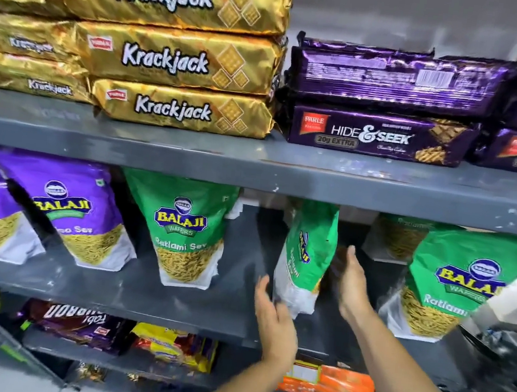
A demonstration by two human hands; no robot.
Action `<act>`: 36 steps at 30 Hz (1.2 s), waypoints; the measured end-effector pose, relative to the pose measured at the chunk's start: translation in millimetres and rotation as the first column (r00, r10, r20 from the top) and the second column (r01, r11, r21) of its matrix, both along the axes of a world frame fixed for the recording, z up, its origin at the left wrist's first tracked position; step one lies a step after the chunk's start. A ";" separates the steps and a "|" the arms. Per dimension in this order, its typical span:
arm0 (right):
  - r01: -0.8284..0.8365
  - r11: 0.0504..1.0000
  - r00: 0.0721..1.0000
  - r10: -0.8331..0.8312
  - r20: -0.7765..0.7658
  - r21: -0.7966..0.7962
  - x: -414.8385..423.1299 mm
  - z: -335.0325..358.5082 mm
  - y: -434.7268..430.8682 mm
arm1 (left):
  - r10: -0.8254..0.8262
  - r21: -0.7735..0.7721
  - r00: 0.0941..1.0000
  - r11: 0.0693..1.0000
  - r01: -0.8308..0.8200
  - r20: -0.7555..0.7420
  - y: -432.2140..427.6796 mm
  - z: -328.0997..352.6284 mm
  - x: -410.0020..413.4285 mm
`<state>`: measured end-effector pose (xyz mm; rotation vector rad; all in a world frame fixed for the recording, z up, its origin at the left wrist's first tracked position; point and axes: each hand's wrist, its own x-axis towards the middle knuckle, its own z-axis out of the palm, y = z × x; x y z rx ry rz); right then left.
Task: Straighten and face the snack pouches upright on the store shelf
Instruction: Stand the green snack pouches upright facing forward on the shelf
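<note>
Two hands on the middle shelf [117, 295], flanking one green Ratlami Sev pouch [306, 259]. Left hand [272, 320]: fingers extended and loosely spread, fingertips at the pouch's lower left corner, touching or just beside it; contact not resolvable through motion blur. Right hand [352, 284]: fingers straight, palm toward the pouch's right edge, apart from it or barely touching; nothing gripped. Pouch upright, turned edge-on, front panel angled left rather than forward. Further out: front-facing green pouch [190, 230] to the left, another green pouch [453, 282] to the right, leaning slightly. Purple Balaji pouches [68, 209] at far left. Upper shelf: stacked gold Krackjack packs [176, 57] and purple Hide & Seek packs [377, 135]. Lower shelf: assorted packets, blurred.
</note>
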<state>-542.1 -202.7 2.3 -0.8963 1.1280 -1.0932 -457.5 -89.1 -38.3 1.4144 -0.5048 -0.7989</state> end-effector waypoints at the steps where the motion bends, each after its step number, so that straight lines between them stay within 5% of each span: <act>1: -0.034 0.999 0.999 0.034 0.008 0.016 3.9 5.1 -1.8 | -0.049 0.029 0.995 0.998 0.047 0.083 11.8 -5.2 -7.7; 4: -0.121 0.992 0.992 0.120 0.025 0.033 11.3 -3.3 3.9 | -0.213 0.102 0.960 0.975 0.197 0.182 20.8 -11.5 -16.4; 13: 0.017 0.996 0.995 -0.025 -0.098 -0.085 13.4 -34.5 68.5 | -0.543 0.049 0.809 0.836 0.547 0.225 -28.2 -4.4 52.0; 17: 0.026 0.990 0.984 -0.050 -0.173 -0.138 2.3 -0.2 66.7 | -0.543 0.098 0.801 0.838 0.537 0.252 -48.8 -14.5 75.6; 21: 0.149 0.938 0.986 -0.165 -0.025 -0.314 -11.2 64.7 33.0 | -0.541 0.159 0.797 0.841 0.517 0.269 -52.3 -10.3 78.6; 24: 0.144 0.916 0.983 -0.176 -0.052 -0.374 -14.7 97.8 17.5 | -0.541 0.180 0.789 0.841 0.510 0.291 -53.3 -12.7 77.0; 36: 0.309 0.858 0.947 -0.319 0.046 -0.410 -26.5 108.6 14.9 | -0.562 0.217 0.776 0.827 0.518 0.288 -52.8 -7.7 56.1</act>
